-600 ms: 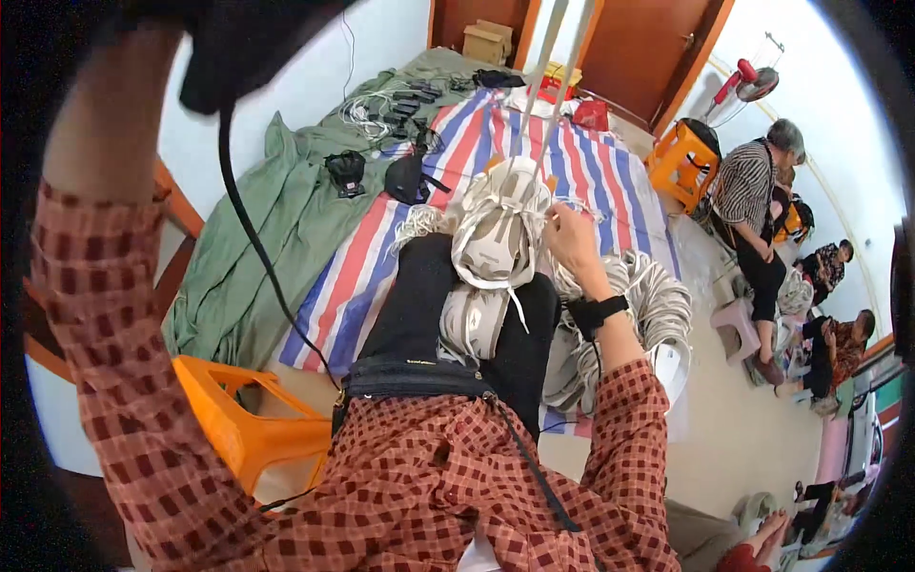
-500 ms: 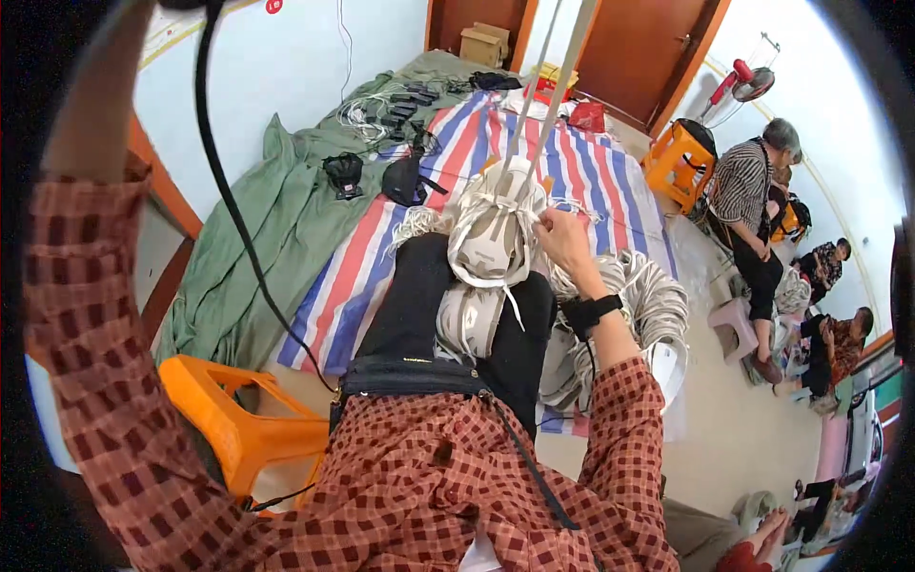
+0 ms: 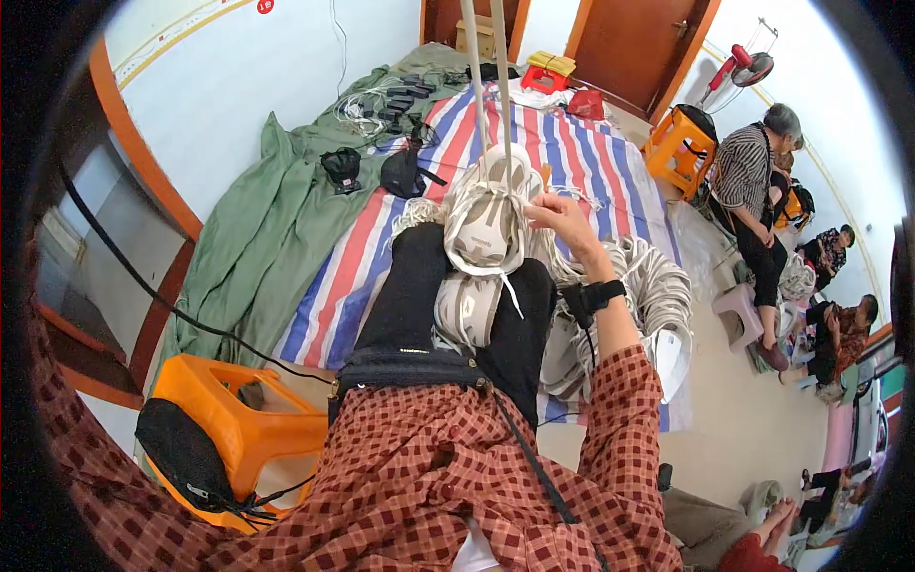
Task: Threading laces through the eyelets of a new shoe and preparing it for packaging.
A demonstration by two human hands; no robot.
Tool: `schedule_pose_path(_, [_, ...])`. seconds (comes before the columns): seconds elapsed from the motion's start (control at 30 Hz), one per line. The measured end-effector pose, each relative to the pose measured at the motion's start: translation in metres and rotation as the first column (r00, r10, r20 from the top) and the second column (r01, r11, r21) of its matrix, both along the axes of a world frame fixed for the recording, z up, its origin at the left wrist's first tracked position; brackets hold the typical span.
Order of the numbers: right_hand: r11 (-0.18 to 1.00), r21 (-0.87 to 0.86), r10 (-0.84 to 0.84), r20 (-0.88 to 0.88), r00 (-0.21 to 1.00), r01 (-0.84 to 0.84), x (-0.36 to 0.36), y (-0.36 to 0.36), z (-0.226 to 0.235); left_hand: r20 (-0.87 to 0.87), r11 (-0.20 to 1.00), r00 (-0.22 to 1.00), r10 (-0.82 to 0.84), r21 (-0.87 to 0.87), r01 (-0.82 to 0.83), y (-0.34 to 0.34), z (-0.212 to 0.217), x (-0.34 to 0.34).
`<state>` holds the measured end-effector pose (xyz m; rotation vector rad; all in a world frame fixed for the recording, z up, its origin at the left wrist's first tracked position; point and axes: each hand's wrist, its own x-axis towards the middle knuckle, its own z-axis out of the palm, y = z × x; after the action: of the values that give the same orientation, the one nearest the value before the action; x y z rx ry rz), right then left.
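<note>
A white and beige shoe upper (image 3: 488,229) stands across my knees, with pale laces looped around it. From it two flat pale laces (image 3: 503,91) run taut up past the top edge; what holds their far ends is out of view. My right hand (image 3: 564,221) is at the upper's right side, fingers bent together beside the laces; whatever is between them is too small to make out. Nearer my waist, a second beige shoe upper (image 3: 465,313) lies between my thighs. Only the sleeve of my left arm (image 3: 105,477) shows at the lower left; its hand is outside the picture.
Bundled pale shoe uppers and laces (image 3: 648,296) lie right of my legs on a striped sheet (image 3: 334,305). An orange stool (image 3: 257,419) with a black bag (image 3: 181,453) stands at my left, crossed by a black cable (image 3: 191,319). Several people sit at the right.
My left arm has dropped out from the upper left, and the black cable has swung left. The taut laces and the shoe upper have shifted slightly left. My right hand stays beside the upper.
</note>
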<state>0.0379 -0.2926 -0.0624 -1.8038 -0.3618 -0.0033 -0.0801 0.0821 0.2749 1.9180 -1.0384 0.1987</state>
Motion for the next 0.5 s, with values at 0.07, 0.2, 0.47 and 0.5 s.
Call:
schedule_pose_path(0.07, [0.997,-0.037,0.073,0.036,0.997,-0.072,0.001,-0.004,0.001,-0.010,1.000,1.000,0.003,0.002,-0.003,0.003,0.002,0.004])
schedule_pose_path(0.2, [0.901,-0.356,-0.133,0.318,0.939,0.249,-0.003,0.003,-0.002,-0.030,1.000,0.999,0.013,0.007,-0.013,0.012,0.005,0.012])
schedule_pose_path(0.47, [0.748,-0.342,-0.321,0.564,0.761,0.569,0.003,0.031,-0.004,-0.050,0.998,0.997,0.067,0.023,-0.066,0.040,0.018,0.010])
schedule_pose_path(0.5, [0.815,-0.292,-0.310,0.509,0.803,0.500,0.006,0.030,-0.005,-0.050,0.997,0.996,0.074,0.023,-0.073,0.043,0.020,0.009])
